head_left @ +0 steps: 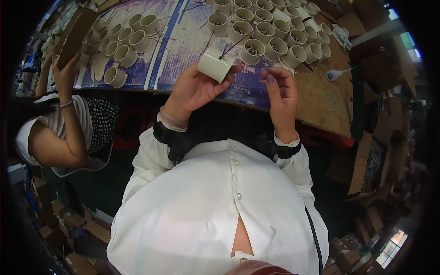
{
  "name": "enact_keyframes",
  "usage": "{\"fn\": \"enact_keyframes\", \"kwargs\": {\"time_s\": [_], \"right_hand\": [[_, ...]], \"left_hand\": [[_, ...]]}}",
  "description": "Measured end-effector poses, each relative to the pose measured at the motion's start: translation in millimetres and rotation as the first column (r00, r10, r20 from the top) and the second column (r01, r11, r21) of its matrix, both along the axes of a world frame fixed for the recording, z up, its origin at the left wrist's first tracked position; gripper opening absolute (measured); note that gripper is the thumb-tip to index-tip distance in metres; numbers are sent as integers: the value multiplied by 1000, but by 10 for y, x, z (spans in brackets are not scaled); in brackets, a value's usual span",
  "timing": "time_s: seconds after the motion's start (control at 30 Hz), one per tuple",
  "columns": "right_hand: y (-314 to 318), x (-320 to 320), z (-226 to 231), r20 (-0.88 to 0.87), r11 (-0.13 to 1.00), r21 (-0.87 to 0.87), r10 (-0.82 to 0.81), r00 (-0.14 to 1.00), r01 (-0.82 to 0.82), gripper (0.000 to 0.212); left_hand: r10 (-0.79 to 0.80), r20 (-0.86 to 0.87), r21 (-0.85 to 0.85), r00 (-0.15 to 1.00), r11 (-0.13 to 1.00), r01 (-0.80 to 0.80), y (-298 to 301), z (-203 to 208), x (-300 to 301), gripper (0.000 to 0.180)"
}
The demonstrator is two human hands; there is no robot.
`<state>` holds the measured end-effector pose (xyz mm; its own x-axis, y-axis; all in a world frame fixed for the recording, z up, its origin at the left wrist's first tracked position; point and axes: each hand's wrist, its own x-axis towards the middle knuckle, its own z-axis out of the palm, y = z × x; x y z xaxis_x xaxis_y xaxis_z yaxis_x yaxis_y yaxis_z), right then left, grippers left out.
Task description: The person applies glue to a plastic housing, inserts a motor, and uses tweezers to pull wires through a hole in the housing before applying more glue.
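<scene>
White shirtfront (pixel 215 178) filled the foreground. At the near edge of the table (pixel 324 103), the left hand (pixel 197 89) gripped a tilted white cup (pixel 213 66); across a gap, the right hand (pixel 283 94) curled, its hold impossible to tell. Beyond, packed cups (pixel 265 31) flanked a bare purple strip (pixel 190 41).
</scene>
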<state>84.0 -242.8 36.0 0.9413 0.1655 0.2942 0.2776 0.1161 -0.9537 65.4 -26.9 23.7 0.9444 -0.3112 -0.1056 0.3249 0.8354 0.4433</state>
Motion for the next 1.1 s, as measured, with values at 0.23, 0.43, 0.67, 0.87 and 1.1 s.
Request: {"fn": "enact_keyframes", "kwargs": {"time_s": [0.23,0.43,0.67,0.87,1.1], "right_hand": [[137,57,106,141,980,-186,95,985,-68,13],[180,60,103,247,975,-221,79,966,-23,11],[196,84,255,271,976,-215,31,962,29,10],[262,52,375,156,975,-221,14,988,21,15],[281,98,217,0,988,-132,82,997,-81,16]], "left_hand": [[-287,65,-489,956,826,281,-1,-112,61,50],[-264,71,-445,962,855,267,1,-84,66,48],[-173,104,-143,979,972,187,1,-100,43,43],[-82,106,153,991,986,65,-9,-113,-12,38],[-40,141,358,989,934,-13,-55,18,-50,38]]}}
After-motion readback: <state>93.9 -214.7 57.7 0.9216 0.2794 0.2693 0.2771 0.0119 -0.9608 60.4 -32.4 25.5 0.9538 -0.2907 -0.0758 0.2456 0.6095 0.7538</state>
